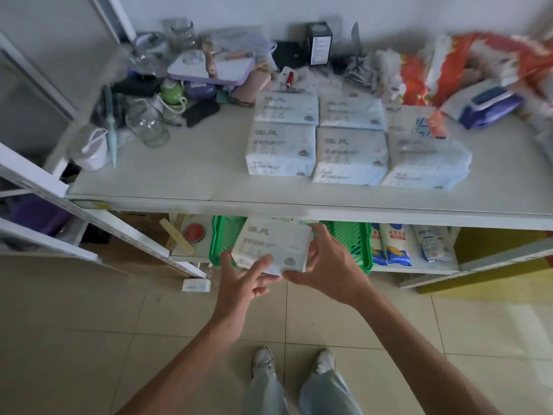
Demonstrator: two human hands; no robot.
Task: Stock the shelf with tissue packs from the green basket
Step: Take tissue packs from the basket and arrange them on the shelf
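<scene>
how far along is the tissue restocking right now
Done: several tissue packs already sit in rows on the shelf top, for example the front left pack. In hand: the right hand grips another pack by its near right corner over the green basket, with the left hand open and touching its front edge. Left: placing this pack; the pack hides whatever remains in the basket.

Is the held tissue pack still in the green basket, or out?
Cannot tell: both hands hold the tissue pack over the green basket.
</scene>
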